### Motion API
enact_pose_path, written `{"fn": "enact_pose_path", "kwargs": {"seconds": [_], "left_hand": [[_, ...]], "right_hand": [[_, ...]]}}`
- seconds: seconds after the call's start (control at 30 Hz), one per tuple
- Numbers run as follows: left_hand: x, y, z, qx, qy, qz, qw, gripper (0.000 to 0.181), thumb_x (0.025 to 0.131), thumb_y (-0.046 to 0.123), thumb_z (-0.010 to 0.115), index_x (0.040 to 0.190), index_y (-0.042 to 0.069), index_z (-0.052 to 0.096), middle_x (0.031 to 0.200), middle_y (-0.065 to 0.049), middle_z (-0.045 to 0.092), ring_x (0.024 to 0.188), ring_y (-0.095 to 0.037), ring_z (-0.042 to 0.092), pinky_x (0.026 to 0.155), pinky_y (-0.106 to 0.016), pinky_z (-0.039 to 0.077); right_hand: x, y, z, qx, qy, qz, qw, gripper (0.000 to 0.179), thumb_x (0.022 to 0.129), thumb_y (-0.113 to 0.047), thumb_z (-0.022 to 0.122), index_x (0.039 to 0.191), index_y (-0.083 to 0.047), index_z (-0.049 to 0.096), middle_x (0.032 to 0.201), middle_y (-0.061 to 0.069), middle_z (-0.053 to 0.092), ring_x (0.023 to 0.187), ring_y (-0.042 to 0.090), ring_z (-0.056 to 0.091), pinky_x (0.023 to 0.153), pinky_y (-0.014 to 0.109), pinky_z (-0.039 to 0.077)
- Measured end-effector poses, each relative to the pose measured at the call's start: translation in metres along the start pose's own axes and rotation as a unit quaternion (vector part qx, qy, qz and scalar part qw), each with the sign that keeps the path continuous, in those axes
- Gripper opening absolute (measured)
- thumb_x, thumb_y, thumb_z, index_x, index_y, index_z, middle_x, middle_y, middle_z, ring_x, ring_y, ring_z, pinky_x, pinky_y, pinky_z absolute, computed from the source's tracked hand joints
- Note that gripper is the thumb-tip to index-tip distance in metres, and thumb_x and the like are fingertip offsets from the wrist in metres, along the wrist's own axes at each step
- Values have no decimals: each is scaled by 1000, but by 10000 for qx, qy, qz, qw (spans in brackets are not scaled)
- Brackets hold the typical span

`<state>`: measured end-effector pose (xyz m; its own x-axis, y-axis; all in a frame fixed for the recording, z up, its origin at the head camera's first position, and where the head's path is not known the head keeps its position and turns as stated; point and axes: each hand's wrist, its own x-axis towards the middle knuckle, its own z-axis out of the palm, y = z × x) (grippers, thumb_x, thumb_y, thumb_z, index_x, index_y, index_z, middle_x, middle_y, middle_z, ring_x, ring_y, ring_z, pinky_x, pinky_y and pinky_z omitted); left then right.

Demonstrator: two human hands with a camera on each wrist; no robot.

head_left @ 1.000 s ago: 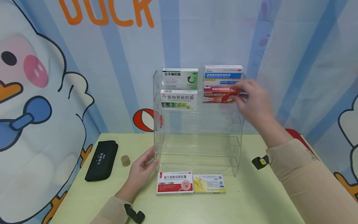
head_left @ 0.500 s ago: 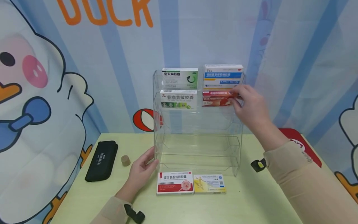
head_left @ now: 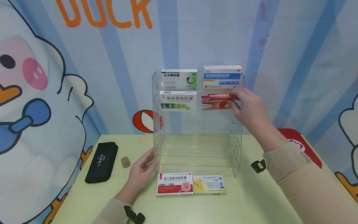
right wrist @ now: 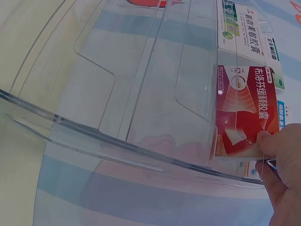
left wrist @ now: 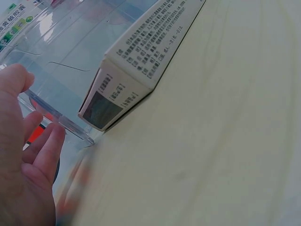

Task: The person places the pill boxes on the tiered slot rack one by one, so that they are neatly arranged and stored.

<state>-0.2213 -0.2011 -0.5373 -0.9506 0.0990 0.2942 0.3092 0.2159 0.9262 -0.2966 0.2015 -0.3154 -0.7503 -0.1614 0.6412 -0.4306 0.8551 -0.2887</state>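
A clear plastic display rack (head_left: 197, 146) with stepped tiers stands upright on the table. My right hand (head_left: 250, 105) pinches the right end of a red medicine box (head_left: 213, 101), which sits at the second tier; in the right wrist view the thumb lies on the front of that red box (right wrist: 244, 110). My left hand (head_left: 141, 171) holds the rack's lower left side edge, thumb in front and fingers outside, as the left wrist view shows. Behind the red box, a blue-and-white box (head_left: 222, 77) occupies the top tier. Left of these are a green-and-white box (head_left: 179, 79) and a white box (head_left: 178, 100).
In front of the rack, a red-and-white medicine box (head_left: 174, 184) and a yellow-and-white one (head_left: 209, 184) lie side by side. A black case (head_left: 101, 161) and a small brown cylinder (head_left: 125, 161) are at left. A red item (head_left: 300, 146) lies behind the right forearm.
My right hand has lowered the red box into the second tier, uncovering more of the blue-and-white box behind it. The left hand has stayed at the rack's side.
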Motion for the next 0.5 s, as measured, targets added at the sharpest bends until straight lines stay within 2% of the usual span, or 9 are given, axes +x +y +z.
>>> {"fn": "enact_pose_path", "kwargs": {"seconds": [0.17,0.5], "left_hand": [[-1,0,1,67,49,-27,10000,61,106,5,72,163,13,53,163,-18,60,149,-42,60,107,-15,58],[0,0,-1,17,-79,82,9999,62,106,2,70,164,9,51,162,-21,59,150,-43,58,108,-16,57]], "right_hand": [[0,1,0,-111,-15,-129,9999,25,102,-7,76,127,-4,75,134,18,77,112,40,77,93,57,67],[-1,-2,-3,-218,-147,-30,9997,31,103,-10,76,134,-4,75,142,18,75,128,42,72,106,60,63]]}}
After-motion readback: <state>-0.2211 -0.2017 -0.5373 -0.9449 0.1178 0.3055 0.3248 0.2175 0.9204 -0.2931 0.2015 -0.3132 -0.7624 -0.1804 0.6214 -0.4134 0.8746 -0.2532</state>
